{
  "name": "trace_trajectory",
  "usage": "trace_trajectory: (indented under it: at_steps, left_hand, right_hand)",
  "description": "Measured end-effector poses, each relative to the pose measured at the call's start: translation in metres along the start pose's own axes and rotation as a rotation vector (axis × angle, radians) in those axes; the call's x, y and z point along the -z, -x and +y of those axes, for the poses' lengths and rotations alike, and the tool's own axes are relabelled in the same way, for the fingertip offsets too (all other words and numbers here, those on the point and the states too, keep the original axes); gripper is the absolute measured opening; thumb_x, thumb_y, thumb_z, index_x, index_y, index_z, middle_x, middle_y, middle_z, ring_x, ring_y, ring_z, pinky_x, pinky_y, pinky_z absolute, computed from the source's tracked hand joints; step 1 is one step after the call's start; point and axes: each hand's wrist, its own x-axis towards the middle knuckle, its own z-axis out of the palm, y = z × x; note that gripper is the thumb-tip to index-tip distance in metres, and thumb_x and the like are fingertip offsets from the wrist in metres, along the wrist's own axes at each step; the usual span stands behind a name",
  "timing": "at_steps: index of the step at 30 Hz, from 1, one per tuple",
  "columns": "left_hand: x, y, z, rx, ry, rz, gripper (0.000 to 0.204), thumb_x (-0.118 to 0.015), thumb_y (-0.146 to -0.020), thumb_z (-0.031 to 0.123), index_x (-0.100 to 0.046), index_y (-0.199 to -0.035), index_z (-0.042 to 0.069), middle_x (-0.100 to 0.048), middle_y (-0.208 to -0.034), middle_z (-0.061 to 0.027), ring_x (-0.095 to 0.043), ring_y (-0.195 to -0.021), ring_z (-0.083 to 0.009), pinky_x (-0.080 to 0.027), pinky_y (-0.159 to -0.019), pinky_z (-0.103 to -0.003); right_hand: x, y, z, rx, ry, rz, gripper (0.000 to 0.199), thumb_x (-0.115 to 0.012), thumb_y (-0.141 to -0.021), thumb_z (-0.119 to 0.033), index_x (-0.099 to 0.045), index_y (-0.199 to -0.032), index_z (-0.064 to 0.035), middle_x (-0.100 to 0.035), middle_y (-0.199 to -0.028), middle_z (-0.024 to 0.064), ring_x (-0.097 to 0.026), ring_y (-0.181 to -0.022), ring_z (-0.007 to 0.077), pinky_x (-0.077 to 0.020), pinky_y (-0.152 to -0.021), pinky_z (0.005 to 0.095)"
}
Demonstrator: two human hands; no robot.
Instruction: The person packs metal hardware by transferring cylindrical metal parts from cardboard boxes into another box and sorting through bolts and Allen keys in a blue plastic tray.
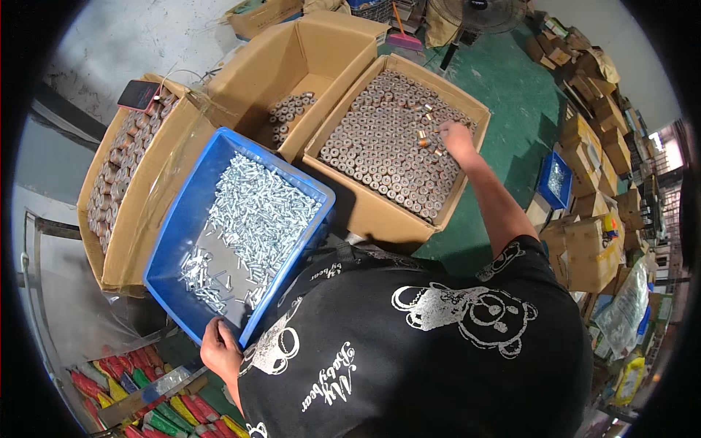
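My right hand reaches over the right part of a cardboard box filled with rows of upright, ring-topped metal cylinders. Its fingers are bent together at the top layer, and what they pinch is hidden. Close to those fingers, a few copper-coloured cylinders lie tipped on the others. At the near edge of a blue plastic bin, my left hand has its fingers closed; whatever is between them cannot be made out. Silver screws lie heaped in the bin, with a smaller pile near my left hand.
Behind the bin stands a cardboard box with a few cylinders in one corner. Another box of cylinders is at left, a phone-like device on its edge. Colourful packets lie lower left. Stacked cartons line the right; a fan stands behind.
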Motion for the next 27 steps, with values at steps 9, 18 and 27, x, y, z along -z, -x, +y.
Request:
trace_trajectory:
  at_steps: [9, 18, 27]
  left_hand:
    - [0.004, 0.001, 0.004, 0.061, -0.010, 0.018, 0.015, -0.060, -0.091, 0.012, -0.069, -0.098, 0.001, -0.065, -0.075, -0.0167, -0.062, -0.062, -0.0255, -0.049, -0.061, -0.035]
    - [0.008, -0.004, 0.007, 0.061, -0.056, -0.041, 0.011, -0.062, -0.086, 0.007, -0.069, -0.093, 0.002, -0.065, -0.076, -0.0181, -0.065, -0.069, -0.0347, -0.050, -0.065, -0.039]
    - [0.015, -0.008, 0.016, 0.142, -0.137, -0.059, 0.009, -0.063, -0.081, 0.007, -0.069, -0.088, 0.003, -0.062, -0.067, -0.0136, -0.063, -0.061, -0.0297, -0.049, -0.060, -0.038]
  right_hand:
    - [-0.056, 0.005, -0.025, 0.076, -0.040, 0.017, 0.027, -0.069, -0.079, -0.019, -0.063, -0.096, -0.0001, -0.065, -0.090, 0.0263, -0.063, -0.091, 0.0444, -0.0512, -0.080, 0.0479]
    - [0.008, -0.046, -0.089, -0.354, -1.221, -0.538, 0.014, -0.062, -0.090, -0.020, -0.060, -0.100, -0.0106, -0.062, -0.079, 0.0029, -0.060, -0.066, 0.0193, -0.0481, -0.059, 0.0307]
    - [-0.175, -0.165, -0.378, 0.856, -0.040, -0.540, 0.023, -0.056, -0.088, -0.017, -0.070, -0.093, -0.0003, -0.069, -0.103, 0.0206, -0.067, -0.096, 0.0360, -0.0517, -0.082, 0.0454]
